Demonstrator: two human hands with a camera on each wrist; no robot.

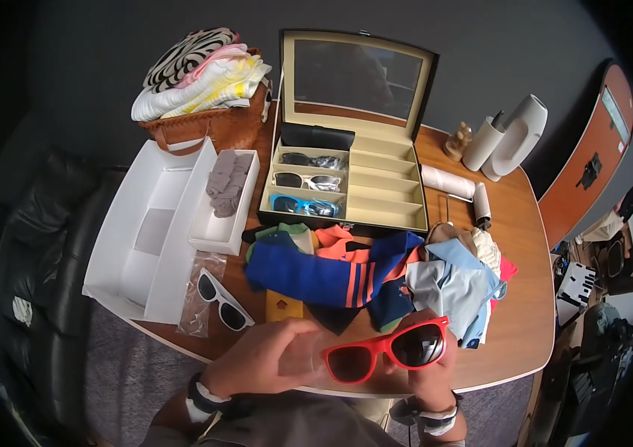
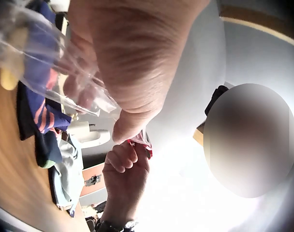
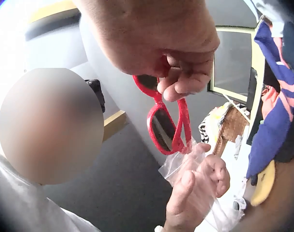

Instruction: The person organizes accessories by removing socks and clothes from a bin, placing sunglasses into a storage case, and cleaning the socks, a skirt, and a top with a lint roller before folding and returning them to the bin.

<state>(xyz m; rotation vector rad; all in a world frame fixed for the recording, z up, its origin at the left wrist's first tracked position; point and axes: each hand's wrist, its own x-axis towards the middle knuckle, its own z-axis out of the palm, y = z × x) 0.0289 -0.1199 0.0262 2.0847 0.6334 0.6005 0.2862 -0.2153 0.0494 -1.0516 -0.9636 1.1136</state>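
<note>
In front of the body my right hand (image 1: 433,381) grips a pair of red sunglasses (image 1: 415,347) by one end, lenses facing up toward the head camera. My left hand (image 1: 257,359) pinches a clear plastic bag (image 1: 301,359), whose mouth overlaps the other end of the sunglasses. In the right wrist view the bag (image 3: 197,181) hangs over the left fingers, right at the tip of the red frame (image 3: 184,121). Crinkled film (image 2: 50,67) trails beneath the left palm in the left wrist view. White sunglasses (image 1: 231,316) lie near the table's front edge, beside another clear bag (image 1: 196,309).
Behind a pile of folded clothes (image 1: 301,268) stands a lidded display case (image 1: 387,182), raised open, with several eyewear items in its left column. White boxes (image 1: 112,246) and a basket of towels (image 1: 220,127) are at left; white bottles (image 1: 517,138) stand back right.
</note>
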